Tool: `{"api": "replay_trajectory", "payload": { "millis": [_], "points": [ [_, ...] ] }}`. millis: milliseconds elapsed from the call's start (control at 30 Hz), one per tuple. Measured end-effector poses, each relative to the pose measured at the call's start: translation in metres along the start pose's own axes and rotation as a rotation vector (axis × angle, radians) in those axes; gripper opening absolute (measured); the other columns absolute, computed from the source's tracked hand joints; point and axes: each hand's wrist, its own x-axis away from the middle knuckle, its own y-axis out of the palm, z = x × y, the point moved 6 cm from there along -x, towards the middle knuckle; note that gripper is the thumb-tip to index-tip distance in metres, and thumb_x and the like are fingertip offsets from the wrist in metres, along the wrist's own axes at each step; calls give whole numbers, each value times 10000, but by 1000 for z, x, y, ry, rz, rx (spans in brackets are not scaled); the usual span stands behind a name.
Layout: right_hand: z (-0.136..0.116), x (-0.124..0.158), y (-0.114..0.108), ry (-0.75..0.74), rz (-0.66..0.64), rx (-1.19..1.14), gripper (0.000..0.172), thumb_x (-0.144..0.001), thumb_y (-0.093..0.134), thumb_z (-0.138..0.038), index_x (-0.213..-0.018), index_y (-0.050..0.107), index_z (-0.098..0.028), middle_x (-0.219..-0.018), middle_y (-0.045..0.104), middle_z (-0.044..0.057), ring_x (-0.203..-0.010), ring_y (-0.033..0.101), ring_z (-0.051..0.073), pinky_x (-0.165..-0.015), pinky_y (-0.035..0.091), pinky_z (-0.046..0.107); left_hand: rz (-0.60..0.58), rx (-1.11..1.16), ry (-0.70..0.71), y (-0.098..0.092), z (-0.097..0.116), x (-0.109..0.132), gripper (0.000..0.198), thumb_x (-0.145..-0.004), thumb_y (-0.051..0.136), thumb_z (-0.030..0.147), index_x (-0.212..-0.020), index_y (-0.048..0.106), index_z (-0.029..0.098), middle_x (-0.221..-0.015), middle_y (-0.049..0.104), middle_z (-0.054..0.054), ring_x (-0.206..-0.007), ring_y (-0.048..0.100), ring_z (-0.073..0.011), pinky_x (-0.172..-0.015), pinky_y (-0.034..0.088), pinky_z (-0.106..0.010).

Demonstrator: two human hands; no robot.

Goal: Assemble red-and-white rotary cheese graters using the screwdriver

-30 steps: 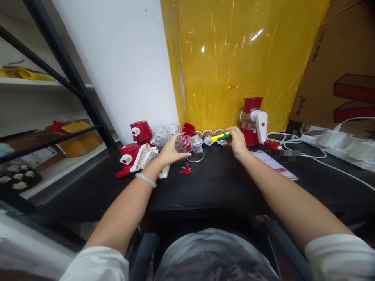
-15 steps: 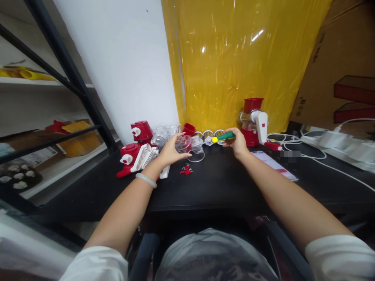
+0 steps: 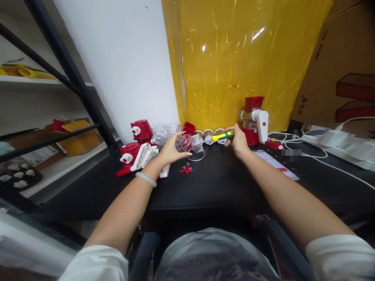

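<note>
Two hands over black table (image 3: 216, 187), left hand (image 3: 170, 151) cupping clear part (image 3: 190, 146), right hand (image 3: 238, 140) gripping screwdriver (image 3: 223, 136), yellow sheet (image 3: 234, 58) behind

We wear white short sleeves, bare below them down to both hands. A pale jade-like bangle (image 3: 145, 179) circles our left wrist at ten o'clock from our lap, where grey camouflage-patterned trousers (image 3: 215, 255) show.

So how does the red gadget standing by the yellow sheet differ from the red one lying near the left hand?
The assembled grater stands upright with its white crank handle attached and a clear drum. The red unit left of the left hand lies on its side among loose clear parts. Both are red and white plastic and rest on the black table.
</note>
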Motion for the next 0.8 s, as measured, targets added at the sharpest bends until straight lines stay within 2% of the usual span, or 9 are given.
{"api": "replay_trajectory", "payload": {
  "millis": [133, 267, 367, 500, 600, 700, 800],
  "points": [
    [3, 0, 2, 71, -33, -44, 300, -852, 390, -480, -875, 544, -223, -569, 553, -34, -438, 549, 131, -439, 477, 262, 1, -9, -15, 0, -3, 0, 927, -612, 865, 466, -1389, 423, 222, -1308, 575, -121, -1243, 543, -299, -1051, 449, -476],
    [1, -1, 1, 63, -24, -8, 183, -809, 433, -335, -869, 554, -211, -536, 533, -43, -411, 523, 128, -412, 445, 248, -8, -13, -16, 1, -4, 1, 920, -617, 862, 465, -1387, 423, 220, -1313, 570, -127, -1248, 540, -298, -1053, 447, -474],
    [-1, -1, 2, 26, -24, -1, 173, -826, 485, -376, -847, 548, -216, -511, 497, -60, -384, 483, 113, -381, 400, 231, -7, -6, -23, 1, -3, 1, 920, -614, 865, 458, -1386, 422, 224, -1304, 575, -127, -1241, 546, -297, -1048, 452, -478],
    [-3, 1, 2, -45, -35, 18, 350, -799, 584, -572, -797, 530, -227, -507, 473, -77, -367, 446, 88, -357, 376, 218, -2, 0, -25, 1, -3, 1, 913, -611, 866, 457, -1379, 429, 224, -1287, 585, -128, -1230, 554, -300, -1042, 456, -484],
    [-5, 2, 1, -72, -38, 46, 432, -810, 543, -649, -777, 544, -218, -455, 441, -79, -318, 399, 83, -346, 363, 227, 3, -1, -29, 1, -3, 1, 913, -609, 865, 461, -1378, 431, 230, -1285, 585, -127, -1231, 554, -301, -1044, 455, -487],
    [-5, 2, 0, -38, -25, 2, 461, -883, 390, -623, -758, 546, -207, -432, 446, -56, -306, 403, 98, -344, 369, 238, 4, 15, -42, 1, -2, 1, 919, -592, 876, 447, -1371, 436, 232, -1284, 587, -127, -1228, 557, -309, -1039, 457, -501],
    [-3, 2, 0, 39, -29, -27, 346, -888, 356, -477, -796, 548, -204, -513, 546, -28, -359, 485, 110, -370, 413, 235, 0, 32, -51, 1, -1, 0, 916, -583, 883, 416, -1362, 441, 222, -1280, 592, -131, -1216, 565, -313, -1039, 454, -517]
  ]
}}
